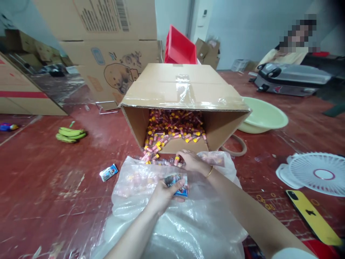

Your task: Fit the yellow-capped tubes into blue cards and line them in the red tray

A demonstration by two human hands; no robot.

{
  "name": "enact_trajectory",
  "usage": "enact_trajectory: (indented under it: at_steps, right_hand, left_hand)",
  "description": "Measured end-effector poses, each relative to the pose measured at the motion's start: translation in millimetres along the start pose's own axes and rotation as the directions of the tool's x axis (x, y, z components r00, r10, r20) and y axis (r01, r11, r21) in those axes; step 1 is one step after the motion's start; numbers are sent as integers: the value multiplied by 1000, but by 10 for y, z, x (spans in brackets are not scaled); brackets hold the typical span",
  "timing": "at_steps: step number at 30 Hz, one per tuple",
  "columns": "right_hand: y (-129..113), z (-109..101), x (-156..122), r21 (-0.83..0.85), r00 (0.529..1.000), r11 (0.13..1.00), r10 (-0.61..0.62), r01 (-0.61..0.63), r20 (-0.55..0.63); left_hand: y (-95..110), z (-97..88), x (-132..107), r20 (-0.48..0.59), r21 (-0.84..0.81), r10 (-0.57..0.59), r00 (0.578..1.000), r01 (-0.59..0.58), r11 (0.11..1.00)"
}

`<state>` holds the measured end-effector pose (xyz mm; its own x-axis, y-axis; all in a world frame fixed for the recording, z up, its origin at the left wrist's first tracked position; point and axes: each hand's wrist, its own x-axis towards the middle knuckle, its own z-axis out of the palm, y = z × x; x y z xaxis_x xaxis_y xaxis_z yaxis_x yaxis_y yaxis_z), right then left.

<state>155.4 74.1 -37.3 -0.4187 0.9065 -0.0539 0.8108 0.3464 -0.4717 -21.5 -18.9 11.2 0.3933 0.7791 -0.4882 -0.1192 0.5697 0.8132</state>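
Note:
Over the clear plastic bag (194,223), my left hand (161,196) is closed around a blue printed packet (181,191), thumb on top. My right hand (191,161), with a thin bracelet at the wrist, pinches a small pink tube with a yellow cap (176,160) at the mouth of the bag. More such tubes (153,147) spill from a cardboard box (185,86) lying on its side, open toward me. Some tubes show through the plastic. A similar blue packet (109,173) lies on the floor to the left.
Bananas (70,134) lie on the red floor (40,180) at left. A pale green basin (262,113), white fan cover (320,172) and yellow phone (312,216) are at right. Behind stand a large carton (107,72) and red bin (179,46). A person sits behind a grey suitcase (291,79).

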Motion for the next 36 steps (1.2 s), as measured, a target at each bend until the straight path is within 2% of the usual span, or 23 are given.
enact_trajectory:
  at_steps: [3,6,10,14,17,21,23,27,29,32,36]
  right_hand:
    - [-23,34,20,56,998,997,-56,54,35]
    - [-19,14,13,126,998,991,-51,45,48]
    - [-69,-256,-197,251,998,966,-52,60,-39]
    - [-229,-606,-546,501,976,852,-49,152,-213]
    - [-361,-759,-762,579,952,788,-29,209,-305]
    - [-466,-846,-902,756,925,584,20,297,-379]
    - [-497,-882,-926,762,929,579,20,290,-369]
    - [-577,-953,-945,682,952,701,15,207,-304]
    - [-615,-966,-938,673,964,718,14,176,-267]
    - [-614,-921,-899,751,984,650,30,114,-176]
    - [-551,-723,-878,849,981,519,93,99,-171]
  left_hand:
    - [-19,7,-8,-9,8,-4,1000,4,1000]
    - [-15,14,-15,-21,23,-1,1000,1,1000]
    - [-1,-1,-6,-36,22,27,999,-27,999]
    - [23,-3,1,-33,28,143,989,-142,989]
    - [59,23,-16,-28,45,231,973,-229,972]
    - [100,65,-57,-19,120,264,964,-260,958]
    - [109,82,-69,-24,158,285,958,-278,947]
    - [103,109,-63,-16,166,330,944,-323,932]
    - [89,119,-56,-6,154,333,943,-328,932]
    - [59,133,-60,12,127,287,958,-286,950]
    - [54,185,-76,57,-89,94,994,-89,992]
